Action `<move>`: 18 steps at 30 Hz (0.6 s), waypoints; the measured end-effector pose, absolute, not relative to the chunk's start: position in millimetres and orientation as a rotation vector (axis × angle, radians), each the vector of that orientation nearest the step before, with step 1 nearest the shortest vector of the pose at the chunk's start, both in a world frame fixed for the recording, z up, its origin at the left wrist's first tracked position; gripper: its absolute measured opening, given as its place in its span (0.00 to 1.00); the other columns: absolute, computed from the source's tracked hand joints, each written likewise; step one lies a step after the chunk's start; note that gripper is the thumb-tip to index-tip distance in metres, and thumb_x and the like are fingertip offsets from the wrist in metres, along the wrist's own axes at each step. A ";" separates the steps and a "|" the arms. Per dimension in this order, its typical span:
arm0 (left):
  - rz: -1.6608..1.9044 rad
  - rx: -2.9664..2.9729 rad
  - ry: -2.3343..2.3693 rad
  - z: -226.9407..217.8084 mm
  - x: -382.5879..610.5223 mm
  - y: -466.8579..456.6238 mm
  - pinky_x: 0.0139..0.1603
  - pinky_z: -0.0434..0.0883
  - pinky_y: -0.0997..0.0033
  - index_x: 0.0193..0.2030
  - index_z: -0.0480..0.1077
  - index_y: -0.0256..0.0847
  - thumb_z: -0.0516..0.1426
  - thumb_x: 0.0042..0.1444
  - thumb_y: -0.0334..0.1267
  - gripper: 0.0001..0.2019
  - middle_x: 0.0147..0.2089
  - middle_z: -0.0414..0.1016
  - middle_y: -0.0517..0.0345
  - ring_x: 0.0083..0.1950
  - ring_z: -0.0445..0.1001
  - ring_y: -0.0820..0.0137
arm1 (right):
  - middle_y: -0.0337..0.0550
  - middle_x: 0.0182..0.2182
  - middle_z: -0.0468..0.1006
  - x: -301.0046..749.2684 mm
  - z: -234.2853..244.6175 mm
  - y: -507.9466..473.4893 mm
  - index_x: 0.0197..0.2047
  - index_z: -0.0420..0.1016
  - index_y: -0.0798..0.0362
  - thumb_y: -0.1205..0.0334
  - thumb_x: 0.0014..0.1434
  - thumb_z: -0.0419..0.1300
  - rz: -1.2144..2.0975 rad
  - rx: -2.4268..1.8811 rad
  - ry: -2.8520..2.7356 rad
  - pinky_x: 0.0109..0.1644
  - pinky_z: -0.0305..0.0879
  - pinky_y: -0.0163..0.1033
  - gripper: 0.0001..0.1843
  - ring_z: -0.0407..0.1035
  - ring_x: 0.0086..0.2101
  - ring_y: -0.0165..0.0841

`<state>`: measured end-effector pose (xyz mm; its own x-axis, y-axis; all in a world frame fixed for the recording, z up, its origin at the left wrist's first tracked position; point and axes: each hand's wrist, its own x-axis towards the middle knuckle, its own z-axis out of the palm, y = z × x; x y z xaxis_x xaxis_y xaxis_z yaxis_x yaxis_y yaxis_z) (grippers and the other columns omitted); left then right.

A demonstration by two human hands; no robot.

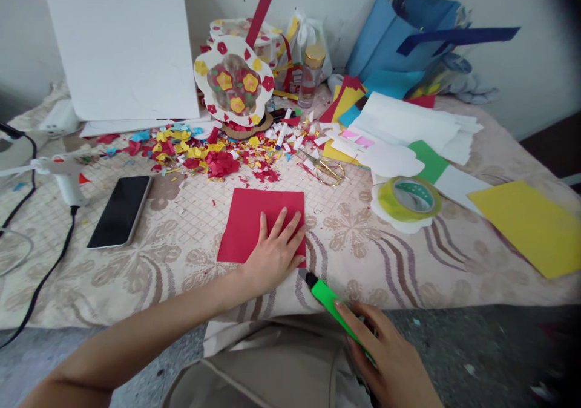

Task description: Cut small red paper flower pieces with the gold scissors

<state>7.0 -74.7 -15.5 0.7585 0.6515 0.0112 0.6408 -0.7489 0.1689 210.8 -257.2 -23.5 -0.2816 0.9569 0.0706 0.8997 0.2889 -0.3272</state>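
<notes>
Close to the near table edge, red paper (245, 221): lies flat on the cloth (367, 278), right in front of the person. It is the middle of our clock.
Left hand (273, 252): flat on the paper's 4 to 5 o'clock part, palm down, fingers spread, pinching nothing. It seems to press so the sheet won't slide.
Right hand (388, 350): further out at 5 o'clock, thumb and fingers curled around the green cutter.
Green cutter (333, 304): points toward 10 or 11 o'clock, its tip at the sheet's 5 o'clock corner. I can't tell if they touch. Fingers sit back on the handle, maybe for safety.
Scissors (333, 172): at 2 o'clock, gold handles, put down where a hand could reach.
Tape roll (387, 207): at 3 o'clock, on a white shape (408, 226), perhaps to weigh it down.
Phone (120, 211): at 9 o'clock, out of the way.
Scraps (222, 163): heaped around 11 o'clock, leaving room to work.
</notes>
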 end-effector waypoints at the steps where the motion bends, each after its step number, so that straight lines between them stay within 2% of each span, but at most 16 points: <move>1: 0.106 2.799 1.034 -15.4 6.9 -74.6 0.62 0.43 0.32 0.66 0.52 0.40 0.46 0.62 0.44 0.26 0.71 0.44 0.48 0.71 0.37 0.50 | 0.52 0.45 0.73 211.0 -23.0 -257.1 0.65 0.56 0.48 0.69 0.60 0.49 0.315 -1.696 -2.316 0.39 0.74 0.36 0.29 0.72 0.43 0.35; 11: 0.120 2.790 1.032 -15.4 6.4 -73.7 0.63 0.42 0.32 0.66 0.53 0.41 0.46 0.62 0.45 0.26 0.71 0.46 0.48 0.71 0.38 0.50 | 0.51 0.44 0.73 211.6 -21.9 -254.9 0.65 0.57 0.47 0.68 0.60 0.50 0.323 -1.709 -2.295 0.39 0.74 0.36 0.29 0.72 0.43 0.35; 18: 0.115 2.813 1.043 -17.1 6.9 -74.5 0.63 0.42 0.32 0.66 0.53 0.42 0.45 0.63 0.45 0.25 0.71 0.45 0.49 0.71 0.38 0.50 | 0.52 0.47 0.71 211.9 -25.7 -255.6 0.65 0.57 0.48 0.68 0.59 0.50 0.454 -1.714 -2.244 0.42 0.73 0.35 0.30 0.71 0.45 0.34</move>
<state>6.9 -74.5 -17.1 0.7569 0.6532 0.0231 0.6426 -0.7501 0.1563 211.9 -255.6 -25.7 -0.2561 0.9661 0.0318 0.8779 0.2462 -0.4108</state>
